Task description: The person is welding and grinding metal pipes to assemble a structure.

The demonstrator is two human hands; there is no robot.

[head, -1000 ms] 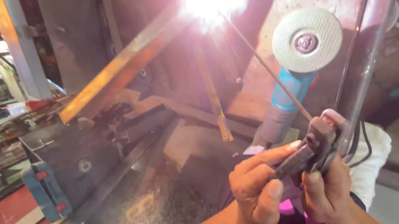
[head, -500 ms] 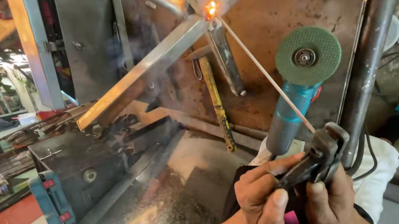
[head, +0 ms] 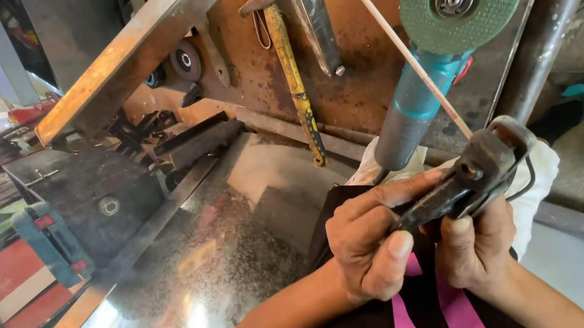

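A metal fabrication workshop — rusted steel plate (head: 382, 40) and angle-iron bars (head: 133, 48) crowd the frame, an angle grinder (head: 437, 47) with a green disc stands propped nearby, and an electrode holder (head: 466, 179) grips a welding rod (head: 398, 46) over a scuffed steel desk (head: 193, 281).

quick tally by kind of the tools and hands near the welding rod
hands: 2 (left hand, right hand)
electrode holder: 1
welding rod: 1
angle grinder: 1
yellow-handled tool: 1
total: 6
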